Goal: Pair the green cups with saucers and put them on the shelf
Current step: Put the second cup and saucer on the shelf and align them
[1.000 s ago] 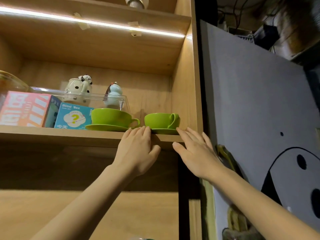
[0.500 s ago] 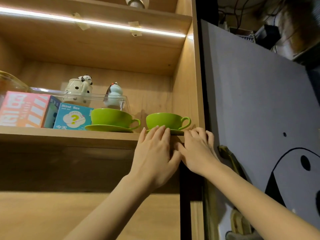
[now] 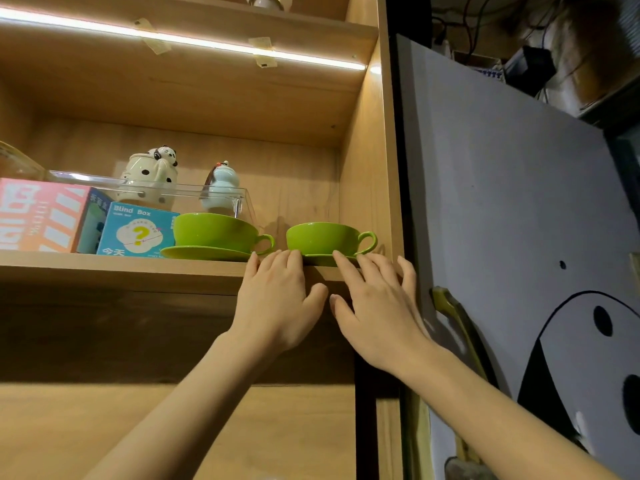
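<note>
Head view: two green cups on saucers stand side by side on the wooden shelf (image 3: 104, 268). Left cup (image 3: 214, 230) rests on its saucer (image 3: 201, 252) beside a blue box (image 3: 136, 230); right cup (image 3: 322, 237) sits on its saucer (image 3: 320, 259) by the cabinet wall. Left hand (image 3: 277, 306) and right hand (image 3: 377, 306), fingers spread and holding nothing, touch the right saucer's front rim at the shelf edge.

home | lit wooden shelf (image 3: 121, 268) | panda teapot (image 3: 150, 178) | blind box (image 3: 136, 230)
</note>
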